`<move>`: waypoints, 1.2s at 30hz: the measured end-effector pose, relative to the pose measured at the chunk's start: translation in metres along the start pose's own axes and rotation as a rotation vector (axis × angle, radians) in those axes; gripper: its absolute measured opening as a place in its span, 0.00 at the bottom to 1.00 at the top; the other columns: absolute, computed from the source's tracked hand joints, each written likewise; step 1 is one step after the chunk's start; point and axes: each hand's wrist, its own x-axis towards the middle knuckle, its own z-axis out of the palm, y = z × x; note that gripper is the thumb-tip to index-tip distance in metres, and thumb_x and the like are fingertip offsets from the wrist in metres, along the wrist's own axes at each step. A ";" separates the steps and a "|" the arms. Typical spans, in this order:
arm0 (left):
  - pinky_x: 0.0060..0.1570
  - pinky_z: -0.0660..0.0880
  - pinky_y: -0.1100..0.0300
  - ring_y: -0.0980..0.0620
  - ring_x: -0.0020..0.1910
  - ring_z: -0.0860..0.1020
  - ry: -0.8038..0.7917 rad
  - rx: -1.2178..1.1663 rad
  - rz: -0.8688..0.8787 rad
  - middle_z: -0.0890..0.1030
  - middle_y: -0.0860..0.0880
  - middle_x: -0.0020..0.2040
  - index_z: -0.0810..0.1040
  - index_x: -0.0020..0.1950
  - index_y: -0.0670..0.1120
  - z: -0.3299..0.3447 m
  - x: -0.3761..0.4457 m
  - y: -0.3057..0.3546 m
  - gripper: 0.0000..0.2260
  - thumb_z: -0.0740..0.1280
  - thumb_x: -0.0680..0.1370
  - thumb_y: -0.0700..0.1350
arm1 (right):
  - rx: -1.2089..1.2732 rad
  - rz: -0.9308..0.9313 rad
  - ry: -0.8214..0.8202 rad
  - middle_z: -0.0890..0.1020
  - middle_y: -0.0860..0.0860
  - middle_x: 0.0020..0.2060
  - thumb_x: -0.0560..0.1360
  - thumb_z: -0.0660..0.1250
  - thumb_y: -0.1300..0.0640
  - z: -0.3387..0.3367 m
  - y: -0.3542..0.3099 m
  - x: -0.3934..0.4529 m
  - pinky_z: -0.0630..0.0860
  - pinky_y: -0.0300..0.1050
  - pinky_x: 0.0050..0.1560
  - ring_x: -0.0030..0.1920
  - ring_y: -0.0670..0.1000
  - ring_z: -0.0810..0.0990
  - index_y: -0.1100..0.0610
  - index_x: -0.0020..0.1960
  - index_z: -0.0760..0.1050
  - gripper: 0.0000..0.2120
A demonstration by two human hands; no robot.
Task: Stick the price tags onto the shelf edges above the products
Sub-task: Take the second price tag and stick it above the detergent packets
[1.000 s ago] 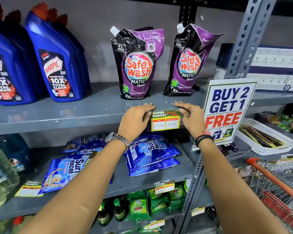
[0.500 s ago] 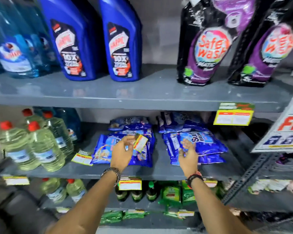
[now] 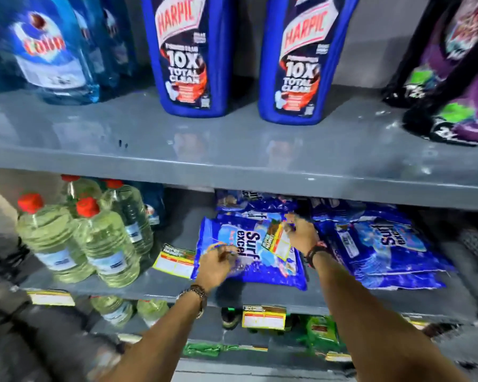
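My right hand (image 3: 301,234) pinches a yellow-and-green price tag (image 3: 278,242) by its top edge, just above a blue Surf excel packet (image 3: 249,260) on the middle shelf. My left hand (image 3: 214,264) hovers over the packet's left side with its fingers curled; it is blurred, and I cannot tell whether it holds anything. A second loose price tag (image 3: 175,260) lies flat on the shelf to the left of the packet. The grey upper shelf edge (image 3: 232,175) above the packets is bare.
Two blue Harpic bottles (image 3: 185,56) and Colin bottles (image 3: 44,48) stand on the upper shelf, purple pouches (image 3: 453,78) at right. Red-capped clear bottles (image 3: 55,238) stand left, more Surf packets (image 3: 384,244) right. A tag (image 3: 262,317) is stuck on the lower shelf edge.
Both hands left the tag stuck on the upper shelf edge and dropped to the Surf packets. The loose tag went from my left hand to my right. The view swung left and closer.
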 end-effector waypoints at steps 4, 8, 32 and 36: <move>0.57 0.77 0.52 0.54 0.43 0.81 -0.018 -0.044 0.000 0.80 0.35 0.54 0.75 0.59 0.29 -0.005 0.009 -0.009 0.12 0.65 0.75 0.30 | -0.129 0.068 -0.096 0.77 0.64 0.62 0.77 0.60 0.56 0.012 -0.015 0.021 0.71 0.52 0.64 0.63 0.61 0.75 0.62 0.64 0.73 0.17; 0.51 0.79 0.61 0.54 0.46 0.83 -0.021 -0.095 -0.086 0.81 0.41 0.50 0.75 0.59 0.31 -0.006 0.014 -0.016 0.12 0.63 0.77 0.32 | -0.175 0.052 -0.168 0.80 0.60 0.59 0.76 0.63 0.55 0.017 -0.020 0.030 0.72 0.49 0.62 0.61 0.59 0.77 0.61 0.56 0.78 0.13; 0.48 0.81 0.61 0.50 0.44 0.83 -0.055 -0.419 0.046 0.83 0.40 0.50 0.80 0.47 0.41 -0.014 -0.031 0.053 0.12 0.63 0.79 0.48 | 0.738 0.158 -0.116 0.83 0.56 0.41 0.69 0.73 0.60 -0.049 -0.051 -0.054 0.78 0.38 0.32 0.33 0.45 0.82 0.65 0.52 0.78 0.14; 0.42 0.81 0.67 0.51 0.42 0.83 -0.027 -0.404 0.083 0.83 0.39 0.51 0.79 0.56 0.35 -0.014 -0.046 0.062 0.14 0.65 0.78 0.44 | 0.811 0.132 -0.129 0.83 0.55 0.41 0.70 0.72 0.61 -0.054 -0.058 -0.074 0.79 0.41 0.36 0.37 0.49 0.81 0.66 0.53 0.77 0.14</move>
